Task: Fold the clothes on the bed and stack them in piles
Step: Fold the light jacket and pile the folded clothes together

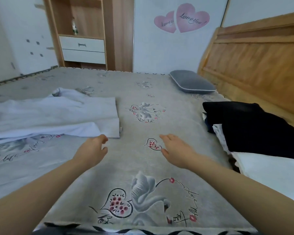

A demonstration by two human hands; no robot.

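Head view: white garment (54,112) is spread on bed (143,167), far-left; dark pile (255,128) at right. Left hand (92,150) & right hand (175,150) are held loosely open, nothing gripped. Fabric prob. soft, light, floppy; best pinched at hem corners.

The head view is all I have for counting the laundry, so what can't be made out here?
- White garment: cut off by the left edge; its kind is unclear.
- Pile on the right: the black garment covers the pieces beneath, and the right edge cuts it off, so there is no count.
- Shelf bottle: too blurred to read.
- Both hands hold nothing.
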